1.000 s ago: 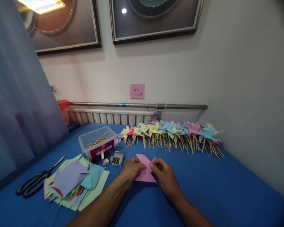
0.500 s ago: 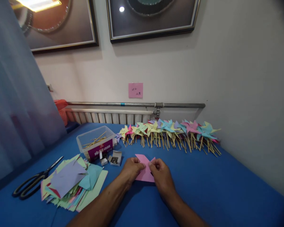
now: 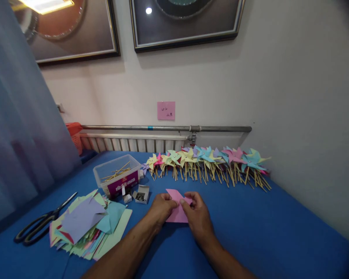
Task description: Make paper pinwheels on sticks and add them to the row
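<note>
A pink paper square (image 3: 176, 215) lies on the blue table (image 3: 264, 228) in front of me, partly folded, with one corner pointing up and left. My left hand (image 3: 161, 207) pinches its left side with curled fingers. My right hand (image 3: 196, 215) grips its right flap, bending it in toward the middle. Both hands are closed on the paper.
A loose pile of coloured paper squares (image 3: 87, 224) lies at the left, with black scissors (image 3: 37, 224) beyond it. A clear box of wooden sticks (image 3: 118, 178) and small pin boxes (image 3: 141, 193) sit behind. A row of finished pinwheels (image 3: 209, 161) lines the wall.
My right hand has drawn the right flap of the pink paper inward, so less of that flap shows. The view has shifted slightly.
</note>
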Demonstrator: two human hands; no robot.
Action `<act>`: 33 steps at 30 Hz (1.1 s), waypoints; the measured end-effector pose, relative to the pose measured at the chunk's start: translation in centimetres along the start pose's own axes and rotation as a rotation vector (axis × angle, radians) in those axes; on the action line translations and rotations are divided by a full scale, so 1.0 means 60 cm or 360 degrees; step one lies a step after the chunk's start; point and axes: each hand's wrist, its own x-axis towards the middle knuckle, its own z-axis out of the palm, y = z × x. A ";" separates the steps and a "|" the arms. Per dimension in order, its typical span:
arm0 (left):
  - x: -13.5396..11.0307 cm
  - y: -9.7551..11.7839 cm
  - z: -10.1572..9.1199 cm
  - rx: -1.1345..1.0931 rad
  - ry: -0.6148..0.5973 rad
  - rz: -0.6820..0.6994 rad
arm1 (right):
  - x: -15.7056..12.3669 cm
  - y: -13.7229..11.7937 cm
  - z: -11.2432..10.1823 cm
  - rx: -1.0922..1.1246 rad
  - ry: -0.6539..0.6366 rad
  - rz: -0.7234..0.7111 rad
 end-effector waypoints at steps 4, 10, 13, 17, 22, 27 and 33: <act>0.001 -0.002 -0.001 0.0014 0.0007 0.0000 | 0.000 -0.004 -0.001 -0.0019 0.0018 0.0000; 0.000 -0.002 0.000 -0.0016 -0.0001 -0.0014 | 0.000 -0.005 -0.002 0.0002 0.0031 0.0025; -0.004 -0.001 -0.001 -0.0061 -0.0030 0.0005 | 0.000 -0.005 -0.002 0.0000 0.0038 0.0007; -0.011 0.004 -0.002 -0.0252 -0.0136 0.0059 | 0.000 -0.008 -0.004 -0.0067 0.0055 -0.0016; -0.014 0.009 0.000 -0.0209 -0.0059 0.0012 | -0.004 -0.007 -0.002 -0.0087 0.0051 -0.0047; -0.010 0.008 0.000 -0.0124 0.0034 -0.0021 | -0.001 -0.005 -0.002 0.0122 -0.0032 -0.0025; -0.006 0.008 -0.005 -0.0042 0.0130 0.0095 | 0.003 0.002 -0.002 0.0490 -0.0210 0.0210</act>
